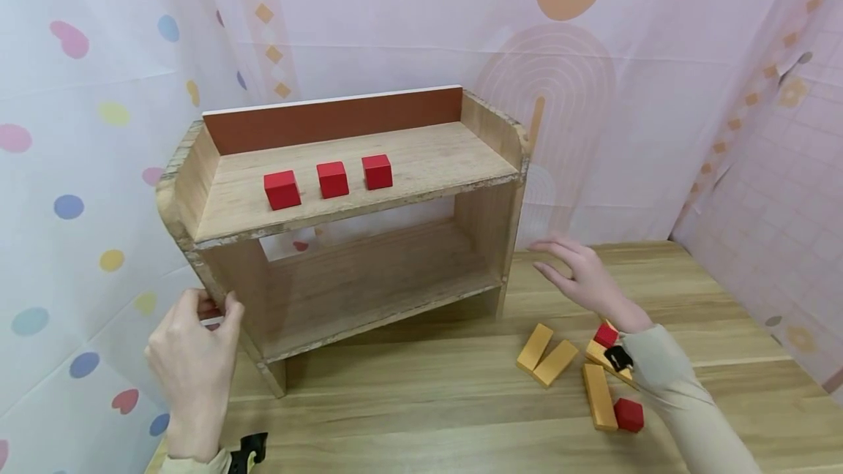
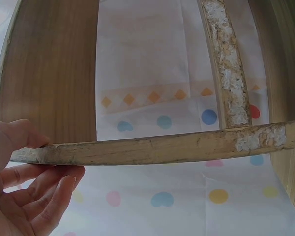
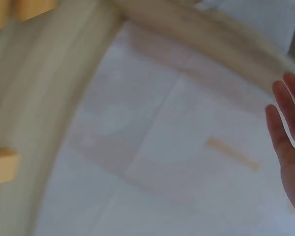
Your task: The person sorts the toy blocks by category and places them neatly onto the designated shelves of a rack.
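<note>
Pinching the rough-edged wooden shelf point(image 1: 369, 276), left hand point(image 1: 196, 346) low, right hand point(image 1: 579, 276) raised, its fingers point(image 3: 278, 130) loosely straight, smooth red cubes point(image 1: 333, 180) on top, oblong yellow blocks point(image 1: 555, 363) below.

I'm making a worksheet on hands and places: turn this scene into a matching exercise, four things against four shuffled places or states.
Column one
1. Left hand
2. Right hand
3. Row of three red cubes
4. Yellow blocks

Column two
A. on the upper board
B. holding nothing
C. on the tabletop
D. pinching the side edge of the shelf unit

Right pairs: 1-D, 2-B, 3-A, 4-C
</note>
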Available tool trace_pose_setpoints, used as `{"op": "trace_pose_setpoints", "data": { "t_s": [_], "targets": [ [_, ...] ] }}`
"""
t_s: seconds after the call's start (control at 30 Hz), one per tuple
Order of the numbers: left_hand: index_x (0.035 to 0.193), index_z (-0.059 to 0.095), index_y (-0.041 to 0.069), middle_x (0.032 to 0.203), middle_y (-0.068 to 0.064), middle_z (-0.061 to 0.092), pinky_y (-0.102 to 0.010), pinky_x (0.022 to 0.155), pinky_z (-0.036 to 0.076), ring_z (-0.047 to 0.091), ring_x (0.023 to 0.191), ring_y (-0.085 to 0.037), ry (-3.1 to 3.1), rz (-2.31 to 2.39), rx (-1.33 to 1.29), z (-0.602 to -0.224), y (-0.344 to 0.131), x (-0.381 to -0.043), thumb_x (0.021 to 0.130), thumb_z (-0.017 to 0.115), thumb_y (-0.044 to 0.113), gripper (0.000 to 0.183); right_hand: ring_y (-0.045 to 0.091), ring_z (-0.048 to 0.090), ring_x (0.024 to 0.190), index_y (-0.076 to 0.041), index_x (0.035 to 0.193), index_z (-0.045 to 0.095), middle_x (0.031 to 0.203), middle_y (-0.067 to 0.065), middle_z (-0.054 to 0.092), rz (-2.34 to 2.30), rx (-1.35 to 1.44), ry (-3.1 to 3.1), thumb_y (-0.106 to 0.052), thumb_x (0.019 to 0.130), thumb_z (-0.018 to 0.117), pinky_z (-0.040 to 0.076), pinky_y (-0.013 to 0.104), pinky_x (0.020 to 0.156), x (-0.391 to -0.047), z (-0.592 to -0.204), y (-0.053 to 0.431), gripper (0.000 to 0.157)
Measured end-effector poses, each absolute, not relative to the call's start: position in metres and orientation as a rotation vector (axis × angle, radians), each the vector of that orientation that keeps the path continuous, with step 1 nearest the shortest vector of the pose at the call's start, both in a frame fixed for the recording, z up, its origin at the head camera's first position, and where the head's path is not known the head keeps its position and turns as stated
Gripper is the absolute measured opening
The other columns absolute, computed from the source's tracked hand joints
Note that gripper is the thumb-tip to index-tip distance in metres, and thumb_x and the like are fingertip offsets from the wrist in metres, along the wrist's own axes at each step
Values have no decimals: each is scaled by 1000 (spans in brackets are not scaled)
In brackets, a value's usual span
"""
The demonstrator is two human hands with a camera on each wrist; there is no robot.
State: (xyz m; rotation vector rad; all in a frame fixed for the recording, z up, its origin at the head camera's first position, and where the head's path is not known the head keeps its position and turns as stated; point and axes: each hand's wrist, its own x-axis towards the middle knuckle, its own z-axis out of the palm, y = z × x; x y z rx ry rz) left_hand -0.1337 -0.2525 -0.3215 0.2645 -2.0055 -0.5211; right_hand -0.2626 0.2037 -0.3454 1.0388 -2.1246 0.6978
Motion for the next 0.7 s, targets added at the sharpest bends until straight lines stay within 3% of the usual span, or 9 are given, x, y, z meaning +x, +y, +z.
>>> {"op": "trace_pose_setpoints", "data": {
  "t_s": [0.13, 0.23, 0.37, 0.53, 0.7],
  "targets": [
    [80, 60, -6, 74, -24, 68, -51, 58, 40, 63, 64, -41, -1997, -529, 261, -322, -252, -134, 83, 61, 14, 20, 26, 67, 95, -3, 107, 67, 104, 11, 71, 726, 963, -2316, 2, 81, 67, 53, 33, 81, -258, -363, 233, 27],
    [79, 60, -6, 73, -24, 68, -44, 54, 38, 63, 64, -40, -2000, -526, 262, -321, -252, -134, 83, 62, 13, 20, 23, 68, 93, -5, 107, 68, 105, 10, 71, 762, 927, -2458, -2, 85, 64, 55, 40, 77, -256, -375, 253, 22],
    [79, 61, -6, 72, -23, 68, -37, 52, 35, 64, 64, -39, -2002, -516, 260, -321, -252, -135, 83, 62, 12, 19, 11, 66, 91, -3, 109, 67, 106, 13, 71, 883, 921, -2600, -5, 89, 60, 55, 31, 77, -255, -389, 276, 21],
    [79, 60, -6, 72, -23, 68, -41, 52, 36, 63, 63, -40, -1994, -513, 255, -321, -252, -135, 83, 62, 13, 20, -4, 61, 97, 2, 117, 62, 113, 21, 67, 1145, 877, -2735, -10, 92, 58, 51, 19, 79, -256, -404, 300, 28],
    [79, 60, -6, 73, -23, 68, -46, 55, 37, 64, 63, -40, -1989, -519, 257, -322, -252, -135, 83, 62, 13, 20, -3, 62, 97, 11, 123, 54, 112, -1, 69, 1388, 868, -2783, -10, 91, 59, 51, 17, 77, -257, -412, 317, 38]
  ]
}}
